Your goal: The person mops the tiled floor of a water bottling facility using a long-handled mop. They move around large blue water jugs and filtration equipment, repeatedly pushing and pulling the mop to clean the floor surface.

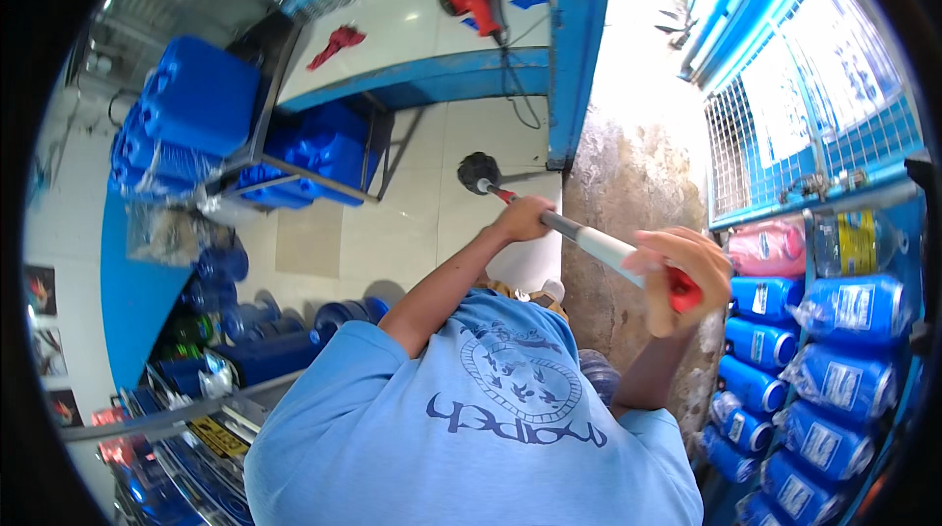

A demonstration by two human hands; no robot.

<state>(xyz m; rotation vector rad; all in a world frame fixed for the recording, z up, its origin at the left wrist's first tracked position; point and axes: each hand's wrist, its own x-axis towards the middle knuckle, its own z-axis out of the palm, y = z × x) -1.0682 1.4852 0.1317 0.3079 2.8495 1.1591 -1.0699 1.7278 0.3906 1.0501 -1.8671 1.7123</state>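
A mop handle (608, 249) runs slantwise in front of my chest, with a grey metal section, a white sleeve and a red end. My left hand (524, 219) is wrapped around its lower part, just above a red collar. Around the red top end curl the fingers of my right hand (681, 279), slightly blurred. The dark, stringy mop head (479, 172) is at the lower end, over pale floor tiles (412, 231). Whether it presses on the tiles is hard to tell.
Blue jerrycans (199, 95) crowd a metal rack at left. A red heat gun (477, 2) and red cloth (337, 45) lie on a tiled counter (397, 25). A blue post (578, 47) borders the doorway. Wrapped blue containers (843, 379) line the right shelf. Large water bottles (250, 316) stand at left.
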